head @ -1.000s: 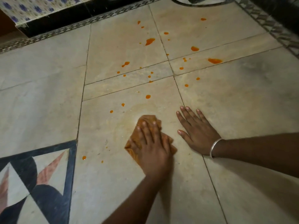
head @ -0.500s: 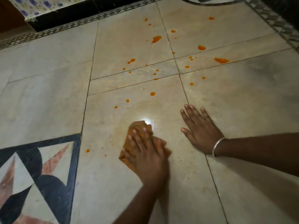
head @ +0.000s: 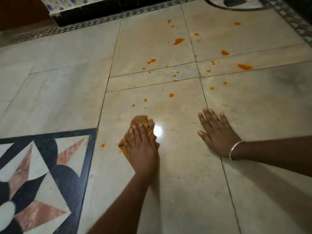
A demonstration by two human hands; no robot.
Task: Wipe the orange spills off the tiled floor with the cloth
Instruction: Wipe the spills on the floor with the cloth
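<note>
Hands at work on a pale tiled floor: two of them, one cloth, and more than twenty orange spills counted across the tiles ahead; the left hand lies flat on the cloth, fingers extended and close together, pressing the bunched orange-brown fabric against the floor rather than gripping it; the cloth shows beyond the fingertips and along the hand's left edge; the right hand is empty, open, palm down on the bare tile well to the right, fingers spread, a silver bangle around its wrist; a bright glare spot shines on the tile just beside the cloth's right edge.

Four larger spills stand out farther up: one elongated blot near the top centre, one at right by a grout line, one rounded above it, one small double blot left of centre; the remainder are small drops, three lying in a loose row just ahead of the cloth, one apart at its left, near a dark border; one inlaid panel of black, white and pink stone fills the lower left corner; a patterned border strip runs along the far edge of the floor.
</note>
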